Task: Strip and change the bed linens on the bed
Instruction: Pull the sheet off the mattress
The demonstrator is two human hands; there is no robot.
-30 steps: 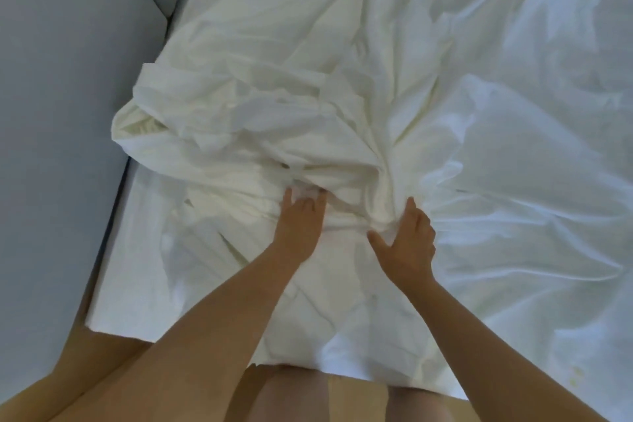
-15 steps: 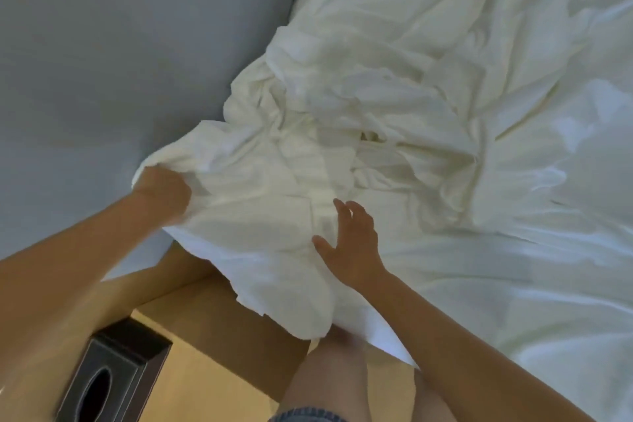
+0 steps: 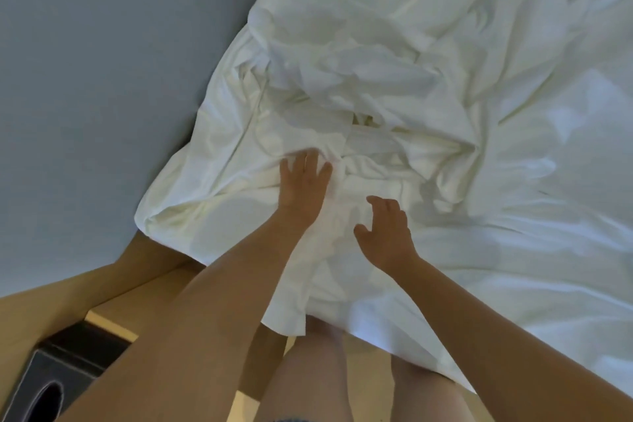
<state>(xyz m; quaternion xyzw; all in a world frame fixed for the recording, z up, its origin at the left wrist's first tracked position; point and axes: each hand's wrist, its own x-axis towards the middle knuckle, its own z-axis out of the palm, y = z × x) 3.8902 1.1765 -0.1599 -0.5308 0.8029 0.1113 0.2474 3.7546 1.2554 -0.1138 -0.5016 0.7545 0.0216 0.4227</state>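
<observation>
left hand [image 3: 303, 185] has quit the sheet corner [image 3: 152, 216], now flat beside right hand [image 3: 383, 233]; both released. advise gathering bunched sheet [image 3: 342, 86] ahead evenly.

The sheet [image 3: 428, 44] is plain white. Left of the sheet, the wall [image 3: 102, 62] is plain grey-blue. The box [image 3: 51, 377] is black, and the surface [image 3: 65, 295] light brown.

The bed [image 3: 513, 284] is seen filling the right of the frame; a crumpled white sheet [image 3: 342, 79] is bunched on it at centre, draped over the lower edge; a black tissue box [image 3: 44, 387] is set on a wooden bedside surface [image 3: 113, 322], lower left.
</observation>
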